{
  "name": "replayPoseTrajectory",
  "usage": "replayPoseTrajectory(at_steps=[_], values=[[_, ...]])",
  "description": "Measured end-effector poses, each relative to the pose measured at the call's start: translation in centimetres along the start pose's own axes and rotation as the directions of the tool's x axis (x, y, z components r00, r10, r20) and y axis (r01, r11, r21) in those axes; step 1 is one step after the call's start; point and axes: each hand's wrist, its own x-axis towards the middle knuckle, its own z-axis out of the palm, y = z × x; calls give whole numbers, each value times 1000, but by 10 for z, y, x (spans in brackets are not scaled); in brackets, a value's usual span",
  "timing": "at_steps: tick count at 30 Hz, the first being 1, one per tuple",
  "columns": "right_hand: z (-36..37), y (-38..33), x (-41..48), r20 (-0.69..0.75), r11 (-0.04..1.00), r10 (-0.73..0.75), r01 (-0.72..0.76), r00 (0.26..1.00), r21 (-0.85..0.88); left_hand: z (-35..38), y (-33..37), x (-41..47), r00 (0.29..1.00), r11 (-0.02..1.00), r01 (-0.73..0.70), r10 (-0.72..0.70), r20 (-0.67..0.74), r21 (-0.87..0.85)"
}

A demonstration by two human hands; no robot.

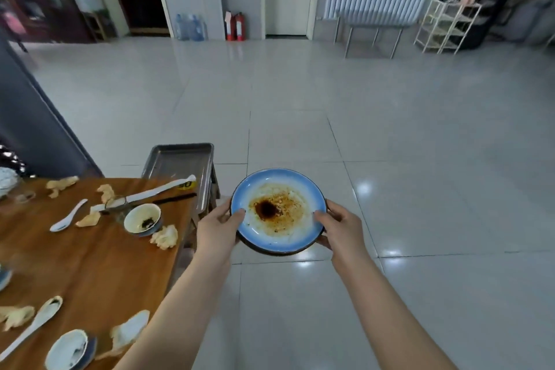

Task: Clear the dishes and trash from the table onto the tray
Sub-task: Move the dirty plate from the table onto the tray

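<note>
The room has a shiny grey tile floor (390, 129), and a brown wooden bench (99, 264) stands on the left. The blue plate (277, 210) is up in the air over the floor, just right of the bench and not touching it. It is round (so it has no long side). Its dirty face points up, tipped a little toward the person, with a brown sauce stain in the middle.

Both hands hold it. The left hand (217, 227) grips the left rim, thumb on top and fingers under. The right hand (339, 227) grips the right rim the same way.

Just past the left hand, a metal tray (177, 159) sits by the far end of the bench. Its long side runs away from the person.

On the bench I count two small bowls, a far bowl (142, 218) and a near bowl (70, 350). There are two white spoons, a far spoon (68, 216) and a near spoon (33, 321). There are six crumpled napkins (164, 236). One pair of black chopsticks (177, 198) lies beside a long white wrapper (159, 189), and both point toward the tray.
</note>
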Motion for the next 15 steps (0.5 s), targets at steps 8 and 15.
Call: replayPoseTrajectory(at_steps=[8, 15], values=[[37, -34, 104, -53, 1000, -17, 17, 998, 0, 40, 47, 103, 1000, 1000, -13, 13, 19, -9], [59, -59, 208, 7, 998, -33, 33, 999, -55, 82, 74, 192, 1000, 998, 9, -10, -10, -65]])
